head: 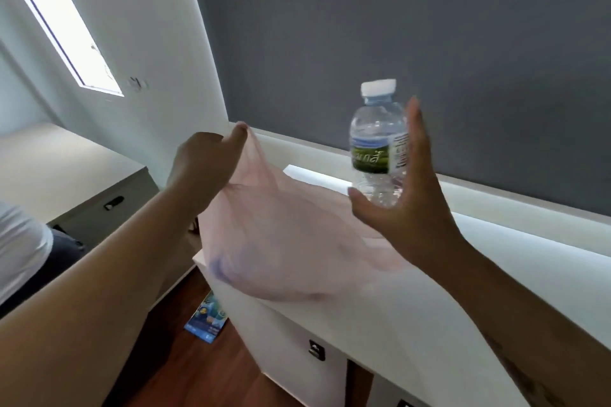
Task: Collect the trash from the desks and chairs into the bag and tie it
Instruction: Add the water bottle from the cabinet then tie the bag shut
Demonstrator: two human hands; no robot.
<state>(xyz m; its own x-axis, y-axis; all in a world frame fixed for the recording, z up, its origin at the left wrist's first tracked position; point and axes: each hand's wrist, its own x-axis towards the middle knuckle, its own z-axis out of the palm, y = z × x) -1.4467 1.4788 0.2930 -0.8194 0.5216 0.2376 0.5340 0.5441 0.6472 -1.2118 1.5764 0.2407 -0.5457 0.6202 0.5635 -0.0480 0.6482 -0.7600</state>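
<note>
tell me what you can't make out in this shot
Head view only:
- What lies inside the pink bag: the film is hazy and motion-blurred, showing only a bluish smear.
- Print on the bottle label: too small; right hand covers part.
- Blue packet on the floor: partly behind the desk.

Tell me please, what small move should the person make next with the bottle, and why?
Probably lower the water bottle into the pink bag. The right hand holds it upright just above the bag, while the left hand pinches the bag's edge and lifts it, so its mouth seems ready.
</note>
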